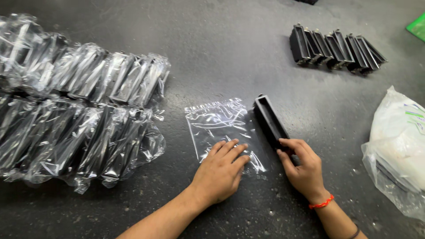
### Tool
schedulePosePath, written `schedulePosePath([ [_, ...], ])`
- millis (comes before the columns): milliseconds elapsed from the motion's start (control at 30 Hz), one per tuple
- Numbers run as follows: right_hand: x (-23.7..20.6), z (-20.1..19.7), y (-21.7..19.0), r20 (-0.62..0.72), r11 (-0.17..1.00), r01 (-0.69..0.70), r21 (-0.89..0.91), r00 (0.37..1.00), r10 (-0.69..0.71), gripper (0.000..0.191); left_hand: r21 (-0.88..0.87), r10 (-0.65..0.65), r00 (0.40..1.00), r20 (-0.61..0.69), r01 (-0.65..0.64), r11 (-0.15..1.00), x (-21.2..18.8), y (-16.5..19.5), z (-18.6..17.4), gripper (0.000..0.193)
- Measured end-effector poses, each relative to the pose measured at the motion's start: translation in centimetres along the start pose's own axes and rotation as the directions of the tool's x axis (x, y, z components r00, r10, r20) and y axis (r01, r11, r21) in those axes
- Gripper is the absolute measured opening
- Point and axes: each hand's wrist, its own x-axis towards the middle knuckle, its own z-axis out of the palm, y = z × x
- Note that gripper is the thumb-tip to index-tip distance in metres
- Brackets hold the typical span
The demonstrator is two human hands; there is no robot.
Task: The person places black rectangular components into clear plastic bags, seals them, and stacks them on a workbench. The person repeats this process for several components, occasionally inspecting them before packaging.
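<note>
Head view, looking down on a dark grey work surface (230, 48). A small clear plastic bag (220, 126) is laid flat at the centre. The left hand (221, 170) is pressed palm-down on the near edge of that bag, fingers spread and flat, nothing being grasped. Just beside the bag, on its right, a long black plastic channel-shaped part (268, 120) is lying on the surface, open side up, angled away from the person. Its near end is gripped by the right hand (301, 166), with thumb and fingers closed around it. A red thread band (321, 204) is worn on the right wrist.

To the left, two rows of identical parts already sealed in clear bags (79, 110) are stacked, overlapping one another. At the upper right, well apart from the hands, a row of unbagged black parts (336, 46) is set side by side. At the right edge, a large white-and-clear plastic sack (398, 150) is resting on the surface.
</note>
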Motion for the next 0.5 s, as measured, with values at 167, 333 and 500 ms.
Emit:
schedulePosePath([
  [167,-0.13,0.07,0.58,-0.034,1.0,-0.027,-0.014,0.999,0.026,0.025,0.005,-0.001,1.0,0.015,0.0,1.0,0.19,0.3,-0.15,0.034],
  [333,0.04,0.24,-0.07,-0.076,0.999,0.02,0.031,0.997,-0.018,0.026,-0.001,-0.01,1.0,0.016,0.01,1.0,0.37,0.53,-0.27,0.034],
  [500,0.25,-0.27,0.27,0.03,0.991,0.036,-0.13,0.999,-0.032,0.034,0.017,-0.031,0.999,0.012,0.031,0.999,0.51,0.5,-0.06,0.04],
])
